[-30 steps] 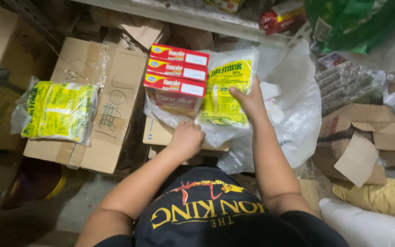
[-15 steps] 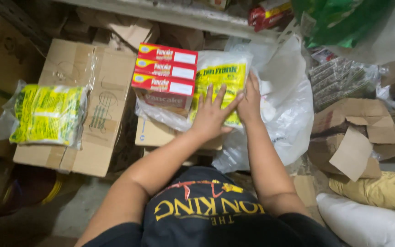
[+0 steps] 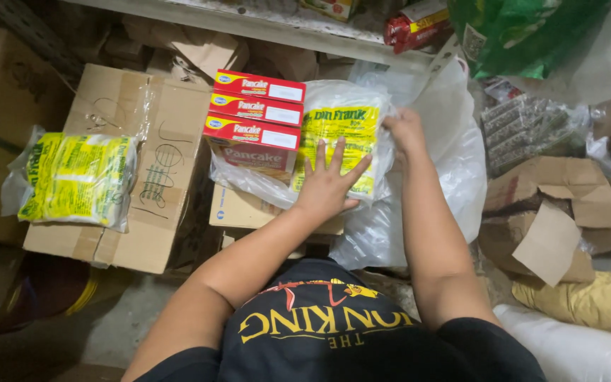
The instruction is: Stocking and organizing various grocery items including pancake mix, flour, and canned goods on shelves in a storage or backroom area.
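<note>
Seen from above, I look down over my own chest at two bare arms reaching into a cluttered storage corner. My left hand (image 3: 328, 185) lies flat with the fingers spread wide on a clear plastic pack with a yellow label (image 3: 341, 145) — an open palm pressing down, not gripping, which appears to pin the pack in place. My right hand (image 3: 406, 131) is at the pack's upper right corner, fingers curled onto the plastic edge; it seems to pinch the wrapping there, though I cannot tell how firmly.

The pack rests on a low cardboard carton (image 3: 238, 209), just beside a stack of three red boxes (image 3: 256, 120) to its left and touching them. A thin clear wrap trails out from under the red boxes. Behind and to the right of the pack a large white plastic bag (image 3: 454, 163) bulges open — the pack lies partly against it.

Further left, well apart, a second yellow pack (image 3: 76, 180) sits on a big flat cardboard box (image 3: 157, 141). To the right are torn cardboard pieces (image 3: 553, 219) and a yellow sack (image 3: 595, 301). A shelf edge (image 3: 249, 25) runs across the top.
</note>
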